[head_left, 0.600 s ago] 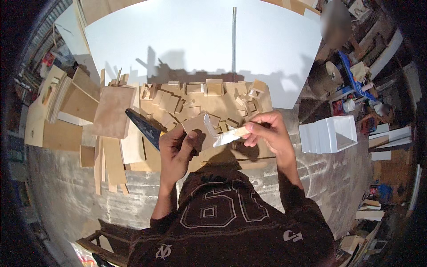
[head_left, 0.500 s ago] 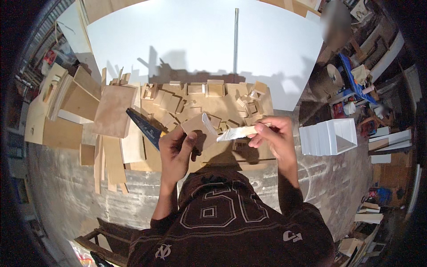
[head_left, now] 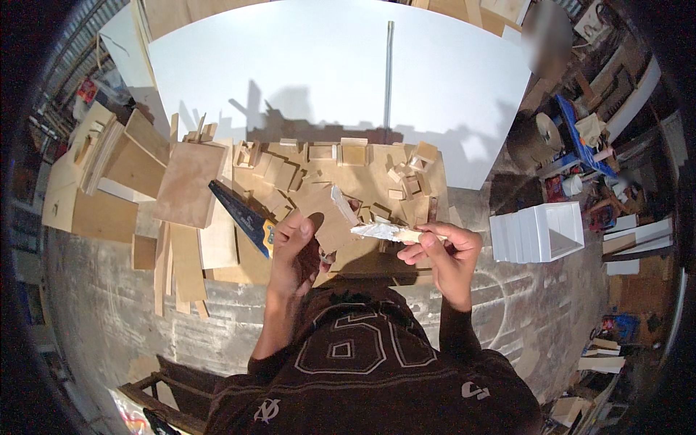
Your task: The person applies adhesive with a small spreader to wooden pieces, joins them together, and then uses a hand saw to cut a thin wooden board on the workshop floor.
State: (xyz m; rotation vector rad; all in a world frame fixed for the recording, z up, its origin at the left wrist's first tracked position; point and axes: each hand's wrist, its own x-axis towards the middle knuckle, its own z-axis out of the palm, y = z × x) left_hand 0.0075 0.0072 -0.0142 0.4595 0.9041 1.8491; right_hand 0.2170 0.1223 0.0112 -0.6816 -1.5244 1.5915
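Note:
My left hand (head_left: 295,254) grips a small flat wooden piece (head_left: 327,216) whose upper right edge carries a streak of white paste. Between the fingers of my right hand (head_left: 446,257) is a pale wooden stick (head_left: 408,234); its far end, thickly coated in white paste (head_left: 373,230), is touching or very close to that piece's right edge. Small cut wooden pieces (head_left: 279,170) are scattered on the plywood board (head_left: 388,152) beyond both hands. A handsaw (head_left: 235,210) with a dark blade and blue-and-yellow handle lies just left of my left hand.
A large white panel (head_left: 326,65) stands behind the board. Plywood sheets and offcuts (head_left: 185,188) are piled at the left. A white box-like stack (head_left: 534,230) sits on the concrete floor (head_left: 493,319) at the right, with a cluttered area (head_left: 580,138) behind it.
Both hands have moved a little toward my body, my right one lower with the stick. My left thumb has shifted up and left on the wooden piece.

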